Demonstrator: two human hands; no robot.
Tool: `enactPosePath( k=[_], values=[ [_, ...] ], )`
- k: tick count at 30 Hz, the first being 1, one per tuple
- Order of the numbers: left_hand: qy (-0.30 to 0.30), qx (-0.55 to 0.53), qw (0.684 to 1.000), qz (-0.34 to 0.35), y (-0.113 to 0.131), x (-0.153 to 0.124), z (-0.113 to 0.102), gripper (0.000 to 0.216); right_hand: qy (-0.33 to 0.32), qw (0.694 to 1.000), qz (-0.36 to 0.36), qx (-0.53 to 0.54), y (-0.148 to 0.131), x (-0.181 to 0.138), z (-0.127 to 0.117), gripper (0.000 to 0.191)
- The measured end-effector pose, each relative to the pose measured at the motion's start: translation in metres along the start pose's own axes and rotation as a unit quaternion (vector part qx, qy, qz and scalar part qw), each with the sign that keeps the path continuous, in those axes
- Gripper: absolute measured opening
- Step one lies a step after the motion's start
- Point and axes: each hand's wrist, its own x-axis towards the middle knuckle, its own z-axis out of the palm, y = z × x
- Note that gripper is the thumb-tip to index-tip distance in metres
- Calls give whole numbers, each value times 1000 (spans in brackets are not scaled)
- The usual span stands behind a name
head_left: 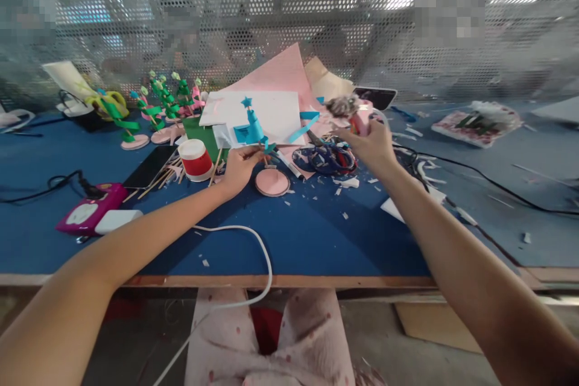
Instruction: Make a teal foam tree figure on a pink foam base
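Observation:
My left hand (242,167) is closed in a pinch at the low end of a blue paper tree (249,129), made of a strip wound on a thin stick with a star on top. The stick stands upright on a round pink base (272,182). Farther right, my right hand (374,143) is raised over the table, its fingers around a pink object (364,116). Grey fluff (342,105) shows beside that object; its exact kind is unclear. Below this hand lie scissors with dark handles (328,158). A marker (289,164) lies just right of the stick.
Several green and pink paper trees (165,102) stand at the back left. A red-and-white tub (195,160), a dark phone (150,167) and a purple power socket (93,208) are on the left. White cable (266,253) crosses the front edge. Paper sheets (266,110) lean behind; scraps litter the right.

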Motion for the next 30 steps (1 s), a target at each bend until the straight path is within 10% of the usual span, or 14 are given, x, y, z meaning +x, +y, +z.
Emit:
enactPosePath(
  k=[8, 19, 30],
  values=[
    [25, 41, 999, 24, 6, -3, 1, 10, -44, 966, -227, -114, -25, -27, 6, 26],
    [88, -294, 918, -253, 13, 5, 4, 20, 35, 986, -155, -55, -24, -33, 26, 36],
    [38, -347, 888, -300, 6, 8, -1, 22, 59, 976, -201, -57, -32, -40, 21, 33]
  ],
)
